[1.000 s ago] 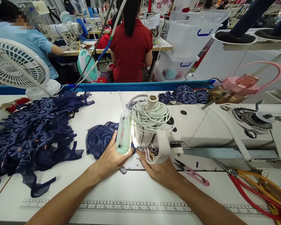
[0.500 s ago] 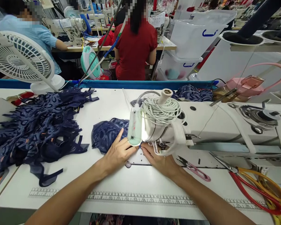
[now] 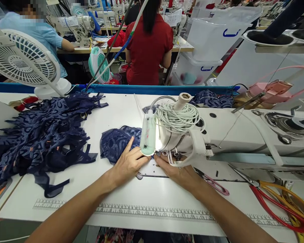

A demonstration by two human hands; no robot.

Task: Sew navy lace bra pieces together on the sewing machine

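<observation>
Left hand [image 3: 128, 164] lies flat on the navy patterned lace piece [image 3: 115, 143]; right hand [image 3: 178, 173] presses flat near the white sewing machine [image 3: 218, 135]. Guide evenly, fingertips clear of the needle.

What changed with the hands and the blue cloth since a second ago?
Hardly anything: the view shifted a little. The left hand still presses flat on the navy lace piece and the right hand stays under the sewing machine head. Nothing grabbed or dropped; the fabric pile and scissors stayed put.
</observation>
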